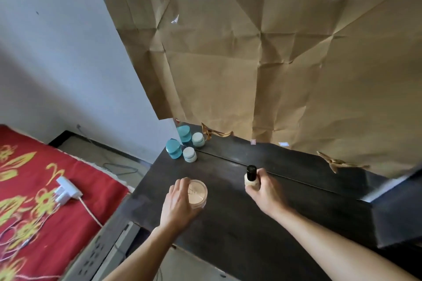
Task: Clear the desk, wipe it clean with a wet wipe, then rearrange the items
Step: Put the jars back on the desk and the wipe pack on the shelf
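Observation:
A dark wooden desk (239, 219) fills the lower middle of the head view. My left hand (177, 205) grips a round clear jar with peach powder (198, 193) that rests on or just above the desk's left part. My right hand (266, 189) holds a cream bottle with a black cap (251, 178) upright above the desk. At the back left corner stand a teal-lidded jar (174, 149) and a small pale jar (189, 154), touching each other. Their reflections show in the mirror strip behind them.
Creased brown paper (262, 64) covers the mirror behind the desk. A bed with a red flowered cover (34, 189) lies to the left, bearing a white charger (67, 190) and cables. A raised dark ledge (388, 217) stands at the desk's right end.

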The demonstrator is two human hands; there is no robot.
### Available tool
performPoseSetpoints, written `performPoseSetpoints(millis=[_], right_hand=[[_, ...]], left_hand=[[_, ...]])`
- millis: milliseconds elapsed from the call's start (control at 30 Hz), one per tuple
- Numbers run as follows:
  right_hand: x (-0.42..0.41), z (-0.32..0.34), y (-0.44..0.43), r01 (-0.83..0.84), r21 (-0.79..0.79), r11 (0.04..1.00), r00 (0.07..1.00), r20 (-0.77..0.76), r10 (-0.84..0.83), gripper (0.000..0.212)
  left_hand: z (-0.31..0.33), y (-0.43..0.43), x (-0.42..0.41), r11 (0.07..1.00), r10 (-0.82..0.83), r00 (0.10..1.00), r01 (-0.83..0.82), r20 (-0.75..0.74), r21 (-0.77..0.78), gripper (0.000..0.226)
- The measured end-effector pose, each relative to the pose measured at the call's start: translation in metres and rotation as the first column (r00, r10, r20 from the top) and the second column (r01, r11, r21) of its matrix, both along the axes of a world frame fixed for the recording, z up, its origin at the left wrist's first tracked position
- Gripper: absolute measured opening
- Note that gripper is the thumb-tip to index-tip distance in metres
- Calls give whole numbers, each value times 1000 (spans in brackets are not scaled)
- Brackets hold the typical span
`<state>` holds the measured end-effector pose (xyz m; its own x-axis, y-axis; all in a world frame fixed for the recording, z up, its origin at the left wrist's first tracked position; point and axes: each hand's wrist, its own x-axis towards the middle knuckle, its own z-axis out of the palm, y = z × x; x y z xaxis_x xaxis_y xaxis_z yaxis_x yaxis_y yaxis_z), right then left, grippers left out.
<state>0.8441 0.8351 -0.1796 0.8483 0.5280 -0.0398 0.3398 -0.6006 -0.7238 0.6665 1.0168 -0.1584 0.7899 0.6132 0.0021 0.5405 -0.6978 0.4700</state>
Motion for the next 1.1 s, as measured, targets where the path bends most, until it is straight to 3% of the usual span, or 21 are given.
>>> performPoseSetpoints(millis=[333,667,900,967,1100], right_hand=[[-13,-51,127,-38,-119,992,999,-10,37,19],[3,-81,228,233,-245,941,969,-19,-245,24],[20,-91,258,307,-296,904,946,-12,-325,31],[22,-93,259,307,-298,904,945,-17,-326,34],[17,-97,241,277,-301,912,952,-41,-303,51]], left_hand=[[-50,134,20,997,-51,989,42,-136,-66,75],[-108,221,74,953,-298,910,265,-288,-146,80],[-124,237,82,920,-390,870,353,-302,-172,81],[-121,241,82,910,-415,853,390,-317,-141,83],[-108,240,72,872,-443,850,483,-285,82,76]])
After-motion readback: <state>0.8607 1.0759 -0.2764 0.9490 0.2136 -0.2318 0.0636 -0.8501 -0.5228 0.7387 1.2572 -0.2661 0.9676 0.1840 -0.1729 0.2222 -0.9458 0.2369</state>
